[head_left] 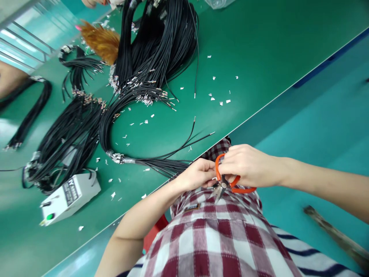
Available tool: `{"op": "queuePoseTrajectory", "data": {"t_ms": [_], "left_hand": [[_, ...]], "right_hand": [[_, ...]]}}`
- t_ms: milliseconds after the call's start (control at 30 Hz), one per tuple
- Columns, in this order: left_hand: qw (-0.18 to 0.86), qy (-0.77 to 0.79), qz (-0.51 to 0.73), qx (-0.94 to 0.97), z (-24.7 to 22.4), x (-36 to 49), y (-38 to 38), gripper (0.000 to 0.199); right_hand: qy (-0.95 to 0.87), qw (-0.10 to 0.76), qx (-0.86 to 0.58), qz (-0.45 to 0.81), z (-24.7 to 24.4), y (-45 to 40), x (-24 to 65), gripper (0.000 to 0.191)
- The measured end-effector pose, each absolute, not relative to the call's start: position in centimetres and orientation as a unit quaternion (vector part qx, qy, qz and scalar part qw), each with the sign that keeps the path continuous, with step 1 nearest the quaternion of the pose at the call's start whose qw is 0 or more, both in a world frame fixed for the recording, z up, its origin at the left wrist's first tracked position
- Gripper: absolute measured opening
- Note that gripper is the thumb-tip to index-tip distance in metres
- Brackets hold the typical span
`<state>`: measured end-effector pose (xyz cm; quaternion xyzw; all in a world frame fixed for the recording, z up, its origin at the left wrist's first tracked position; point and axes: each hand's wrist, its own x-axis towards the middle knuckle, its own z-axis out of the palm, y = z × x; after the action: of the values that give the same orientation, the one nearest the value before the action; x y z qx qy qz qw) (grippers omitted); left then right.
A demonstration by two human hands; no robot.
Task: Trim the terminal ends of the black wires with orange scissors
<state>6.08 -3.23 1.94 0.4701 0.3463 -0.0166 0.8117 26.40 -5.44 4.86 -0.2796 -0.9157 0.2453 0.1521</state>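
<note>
My right hand grips a pair of scissors with orange handles, its short metal blades pointing down toward my checked apron. Close beside it, my left hand is closed, fingertips pinched, at the ends of a bundle of black cables that runs in from the table. Its fingers hide the cable ends they hold. Two strands of this bundle stick out apart from the rest above the table edge. Clear tape wraps the bundle further back, where it curves up to the left.
A large heap of black cables lies at the back, another bundle at left. A white box with a green button stands near it. White scraps litter the green table. Another person's arm shows at far left.
</note>
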Motion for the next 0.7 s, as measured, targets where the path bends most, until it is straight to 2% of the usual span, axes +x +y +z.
{"op": "queuePoseTrajectory", "data": {"t_ms": [133, 300, 367, 567, 700], "left_hand": [[0.828, 0.337, -0.022, 0.448, 2.0, 6.0, -3.1, 0.032], [0.844, 0.302, 0.004, 0.443, 2.5, 5.4, -3.1, 0.034], [0.837, 0.295, 0.022, 0.460, 2.9, 5.2, -3.3, 0.034], [0.755, 0.314, 0.086, 0.568, 3.4, 4.5, -4.2, 0.031], [0.752, 0.323, 0.090, 0.567, 3.5, 4.4, -4.4, 0.033]], "right_hand": [[-0.893, 0.169, -0.291, 0.300, 4.7, -5.4, 26.5, 0.018], [-0.657, 0.203, -0.398, 0.607, 4.1, -5.9, 26.6, 0.008], [-0.544, 0.229, -0.417, 0.691, 3.5, -6.3, 26.4, 0.013], [-0.403, 0.272, -0.398, 0.778, 1.8, -7.2, 26.1, 0.030], [-0.435, 0.281, -0.434, 0.737, 2.7, -7.1, 26.6, 0.030]]}}
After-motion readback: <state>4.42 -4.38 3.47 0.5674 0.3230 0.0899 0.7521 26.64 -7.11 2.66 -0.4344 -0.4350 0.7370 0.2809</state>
